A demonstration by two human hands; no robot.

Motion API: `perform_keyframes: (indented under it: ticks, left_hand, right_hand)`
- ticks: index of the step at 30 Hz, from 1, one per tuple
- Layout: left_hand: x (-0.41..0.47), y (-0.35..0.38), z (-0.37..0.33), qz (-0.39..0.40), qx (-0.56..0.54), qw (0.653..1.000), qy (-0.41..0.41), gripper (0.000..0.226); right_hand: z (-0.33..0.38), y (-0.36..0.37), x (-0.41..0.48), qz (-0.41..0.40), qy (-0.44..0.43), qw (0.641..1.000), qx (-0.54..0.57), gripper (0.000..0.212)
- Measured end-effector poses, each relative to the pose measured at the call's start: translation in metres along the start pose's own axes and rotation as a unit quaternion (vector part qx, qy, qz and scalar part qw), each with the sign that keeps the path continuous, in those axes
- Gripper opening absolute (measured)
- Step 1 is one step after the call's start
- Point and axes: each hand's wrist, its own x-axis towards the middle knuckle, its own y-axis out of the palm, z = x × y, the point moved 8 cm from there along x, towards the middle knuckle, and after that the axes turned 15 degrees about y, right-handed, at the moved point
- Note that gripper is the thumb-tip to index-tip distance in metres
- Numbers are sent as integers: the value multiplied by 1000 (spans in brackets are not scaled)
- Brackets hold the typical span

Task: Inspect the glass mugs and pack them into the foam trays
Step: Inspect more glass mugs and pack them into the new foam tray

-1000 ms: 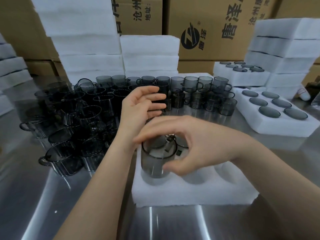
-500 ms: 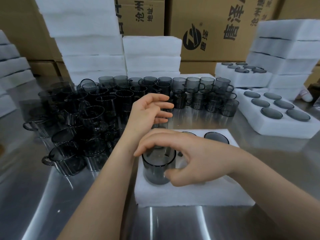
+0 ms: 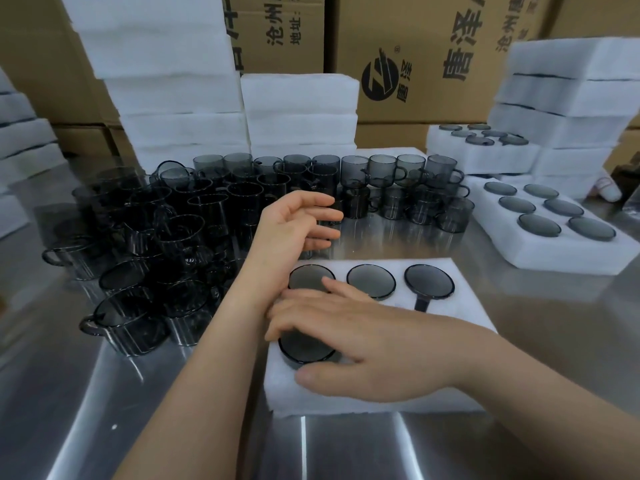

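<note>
Grey mug [image 3: 304, 348], pressed beneath right grip [image 3: 367, 344]
</note>
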Motion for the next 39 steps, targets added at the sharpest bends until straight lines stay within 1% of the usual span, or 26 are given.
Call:
perform_keyframes:
  ticks: [4,7,10,12,13,14,15,16,17,18,19,21,23,26,27,29,31,35,37,39]
  left_hand:
    - [1,-2,2,2,-8,1000,-10,42]
    - [2,-1,4,10,-9,1000,-17,42]
    - [2,0,4,18,-2,1000,-19,42]
    - [2,-1,4,6,1,1000,-19,41]
    - [2,-2,3,-4,6,1000,-16,40]
    - [2,-3,0,-18,18,1000,-8,40]
    - [2,-6,-3,-37,34,999,5,42]
    - [3,-11,-7,-66,47,996,21,45]
    - [3,-17,-10,-102,53,993,37,47]
    - [3,-25,-14,-140,53,987,51,47]
    - [2,-34,-17,-178,49,981,61,45]
    - [0,-51,-19,-243,43,967,70,40]
    - [-1,-61,-18,-275,52,958,65,37]
    - [0,-63,-12,-268,73,960,38,35]
    - [0,-61,-10,-258,80,962,30,35]
    - [1,-57,-7,-238,98,966,22,34]
    - [2,-54,-5,-219,122,968,16,34]
    - [1,-51,-4,-199,157,967,8,31]
    - [0,-49,-5,-186,179,966,3,28]
    - [1,-42,-6,-151,193,970,-1,27]
  right_hand:
    - [-7,17,-4,18,15,993,-120,65]
    - [-8,20,-4,5,13,988,-152,73]
    - [-10,18,-3,14,4,991,-134,73]
    - [-9,10,-3,8,-5,997,-73,65]
    - [-8,0,-3,-22,-10,999,-21,57]
    - [-9,-14,-4,-73,-11,996,44,47]
    - [-13,-32,-6,-138,-8,984,108,39]
    - [-20,-51,-8,-207,3,965,158,31]
    - [-31,-69,-9,-264,26,945,192,27]
    - [-42,-83,-6,-303,57,929,207,25]
    - [-54,-94,1,-317,92,921,205,23]
    - [-75,-104,25,-293,159,927,171,23]
    - [-90,-101,55,-234,201,945,112,26]
    - [-98,-82,98,-123,219,968,-5,41]
    - [-101,-76,108,-100,223,969,-33,44]
    - [-106,-67,122,-81,235,967,-62,42]
    - [-110,-63,130,-95,240,963,-78,35]
    - [-112,-70,126,-160,233,954,-102,22]
    - [-111,-78,116,-181,217,957,-69,17]
    - [-108,-92,101,-223,196,955,-22,13]
